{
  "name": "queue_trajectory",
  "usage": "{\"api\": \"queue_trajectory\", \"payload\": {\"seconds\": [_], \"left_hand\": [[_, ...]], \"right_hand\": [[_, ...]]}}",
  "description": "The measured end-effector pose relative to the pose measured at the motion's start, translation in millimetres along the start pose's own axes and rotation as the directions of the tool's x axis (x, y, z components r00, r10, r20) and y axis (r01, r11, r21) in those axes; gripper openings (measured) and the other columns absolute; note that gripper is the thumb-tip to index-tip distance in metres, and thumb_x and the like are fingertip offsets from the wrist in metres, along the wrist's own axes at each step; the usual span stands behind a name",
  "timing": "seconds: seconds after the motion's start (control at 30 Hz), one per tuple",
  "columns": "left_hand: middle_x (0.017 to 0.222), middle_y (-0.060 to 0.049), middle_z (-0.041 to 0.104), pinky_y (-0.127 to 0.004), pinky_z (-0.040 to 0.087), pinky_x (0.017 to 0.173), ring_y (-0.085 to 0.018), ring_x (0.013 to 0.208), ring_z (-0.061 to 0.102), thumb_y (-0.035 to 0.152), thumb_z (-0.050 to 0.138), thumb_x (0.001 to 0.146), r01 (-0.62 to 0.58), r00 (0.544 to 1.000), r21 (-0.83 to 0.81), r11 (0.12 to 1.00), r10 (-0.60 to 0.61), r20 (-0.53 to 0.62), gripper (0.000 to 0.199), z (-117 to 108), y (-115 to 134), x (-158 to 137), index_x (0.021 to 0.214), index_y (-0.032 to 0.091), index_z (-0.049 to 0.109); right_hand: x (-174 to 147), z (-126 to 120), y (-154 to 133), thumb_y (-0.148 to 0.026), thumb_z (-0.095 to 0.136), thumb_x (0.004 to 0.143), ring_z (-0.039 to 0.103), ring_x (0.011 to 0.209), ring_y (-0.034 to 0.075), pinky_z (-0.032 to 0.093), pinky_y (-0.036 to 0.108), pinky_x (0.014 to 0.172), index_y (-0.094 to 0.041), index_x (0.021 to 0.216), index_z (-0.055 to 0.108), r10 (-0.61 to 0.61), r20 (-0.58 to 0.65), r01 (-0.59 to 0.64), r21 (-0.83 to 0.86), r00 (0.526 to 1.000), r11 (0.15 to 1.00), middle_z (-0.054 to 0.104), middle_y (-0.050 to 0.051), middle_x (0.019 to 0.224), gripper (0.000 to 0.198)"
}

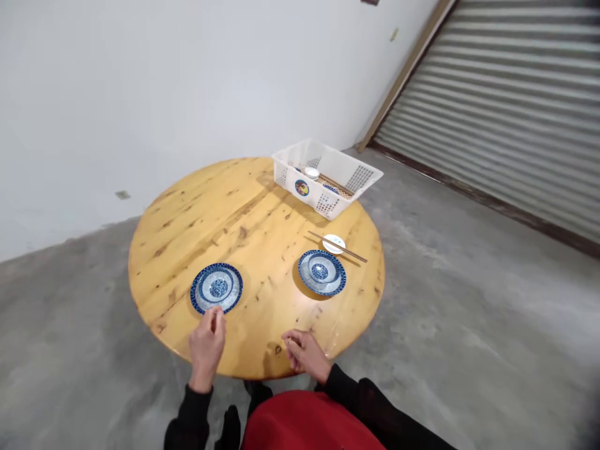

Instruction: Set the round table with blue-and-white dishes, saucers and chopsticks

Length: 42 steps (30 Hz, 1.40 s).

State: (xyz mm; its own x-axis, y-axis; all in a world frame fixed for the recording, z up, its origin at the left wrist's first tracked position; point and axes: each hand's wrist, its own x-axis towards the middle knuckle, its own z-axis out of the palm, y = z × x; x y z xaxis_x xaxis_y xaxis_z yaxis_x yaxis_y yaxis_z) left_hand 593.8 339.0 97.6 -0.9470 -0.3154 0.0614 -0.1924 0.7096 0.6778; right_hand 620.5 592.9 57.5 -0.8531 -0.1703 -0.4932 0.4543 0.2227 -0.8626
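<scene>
My left hand is closed at the near rim of the left blue-and-white plate. Its fingertips overlap the rim in view; whether they grip it or something small, I cannot make out. A matching bowl sits on that plate. Over the table's near edge, my right hand has its fingers curled in, with nothing visible in them. Beyond it stands a second patterned plate with a bowl on it. Behind that plate, a pair of chopsticks rests across a small white dish.
A white plastic basket stands at the far right of the round wooden table. Inside it are a small white dish, chopsticks and blue-patterned ware. A white wall lies behind, and a corrugated shutter to the right.
</scene>
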Motion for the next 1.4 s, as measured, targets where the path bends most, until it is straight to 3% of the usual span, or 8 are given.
{"api": "queue_trajectory", "payload": {"seconds": [0.17,0.3,0.5,0.67,0.83,1.03,1.23,1.4], "left_hand": [[0.078,-0.004,0.076,-0.027,0.049,0.061,-0.019,0.065,0.072,0.039,0.043,0.093,-0.075,0.991,-0.099,0.992,0.085,0.102,0.03,65.4,65.3,-66.3,0.098,0.022,0.067],[0.075,-0.004,0.074,-0.025,0.05,0.06,-0.017,0.063,0.07,0.038,0.039,0.095,-0.085,0.968,-0.16,0.983,0.12,0.221,0.033,134.9,138.2,-113.8,0.096,0.021,0.067],[0.072,-0.003,0.071,-0.024,0.046,0.06,-0.015,0.06,0.065,0.032,0.039,0.096,-0.126,0.866,-0.234,0.964,0.222,0.449,0.032,236.9,259.3,-177.9,0.092,0.019,0.067],[0.071,-0.003,0.07,-0.025,0.042,0.061,-0.016,0.067,0.064,0.034,0.045,0.095,-0.33,0.753,-0.215,0.919,0.394,0.528,0.028,272.9,330.0,-200.1,0.091,0.021,0.07],[0.064,-0.001,0.067,-0.025,0.039,0.058,-0.015,0.063,0.062,0.035,0.044,0.096,-0.333,0.744,-0.176,0.926,0.373,0.554,0.031,296.4,364.1,-190.0,0.092,0.021,0.07],[0.071,-0.001,0.071,-0.023,0.04,0.058,-0.014,0.063,0.062,0.032,0.046,0.096,-0.273,0.783,-0.235,0.933,0.357,0.51,0.027,341.9,390.7,-149.2,0.091,0.021,0.07],[0.087,-0.004,0.075,-0.026,0.048,0.073,-0.017,0.079,0.069,0.024,0.045,0.095,-0.185,0.898,-0.252,0.95,0.268,0.35,0.025,388.6,424.3,-86.9,0.093,0.022,0.07],[0.09,-0.002,0.075,-0.026,0.052,0.074,-0.016,0.079,0.071,0.025,0.045,0.096,-0.064,0.962,-0.31,0.949,0.141,0.232,0.024,404.6,453.7,-38.8,0.1,0.024,0.069]], "right_hand": [[-21.5,-40.9,14.9,-0.053,0.051,0.072,0.05,0.039,0.01,0.037,0.023,0.041,-0.02,0.085,0.056,-0.038,0.097,0.032,0.062,0.995,0.998,0.055,-0.006,0.055,0.036],[-46.1,-118.4,31.4,-0.052,0.05,0.071,0.05,0.039,0.011,0.038,0.025,0.043,-0.018,0.09,0.061,-0.088,0.066,0.081,0.099,0.994,0.992,0.057,-0.004,0.057,0.04],[-95.7,-261.5,71.0,-0.061,0.054,0.067,0.053,0.041,0.017,0.039,0.029,0.042,-0.021,0.076,0.065,-0.049,-0.201,0.085,0.18,0.978,0.98,0.057,-0.001,0.052,0.042],[-121.4,-333.6,94.9,-0.064,0.062,0.064,0.057,0.047,0.019,0.043,0.031,0.046,-0.02,0.076,0.067,0.032,-0.378,0.079,0.276,0.925,0.958,0.061,0.002,0.056,0.046],[-110.4,-363.1,101.0,-0.072,0.063,0.064,0.055,0.045,0.018,0.043,0.031,0.045,-0.02,0.069,0.067,0.021,-0.315,0.068,0.268,0.949,0.961,0.059,0.003,0.056,0.052],[-52.8,-422.7,81.4,-0.077,0.065,0.063,0.055,0.047,0.018,0.044,0.03,0.045,-0.02,0.069,0.068,-0.015,-0.266,0.072,0.205,0.964,0.976,0.06,0.003,0.057,0.057],[29.4,-508.6,14.7,-0.074,0.068,0.065,0.057,0.05,0.018,0.048,0.03,0.049,-0.019,0.072,0.068,-0.079,-0.212,0.091,0.051,0.974,0.995,0.062,0.004,0.06,0.056],[89.1,-566.0,-65.0,-0.066,0.068,0.072,0.058,0.051,0.018,0.049,0.03,0.05,-0.02,0.074,0.069,-0.204,-0.182,0.196,-0.06,0.962,0.979,0.062,0.003,0.061,0.047]]}}
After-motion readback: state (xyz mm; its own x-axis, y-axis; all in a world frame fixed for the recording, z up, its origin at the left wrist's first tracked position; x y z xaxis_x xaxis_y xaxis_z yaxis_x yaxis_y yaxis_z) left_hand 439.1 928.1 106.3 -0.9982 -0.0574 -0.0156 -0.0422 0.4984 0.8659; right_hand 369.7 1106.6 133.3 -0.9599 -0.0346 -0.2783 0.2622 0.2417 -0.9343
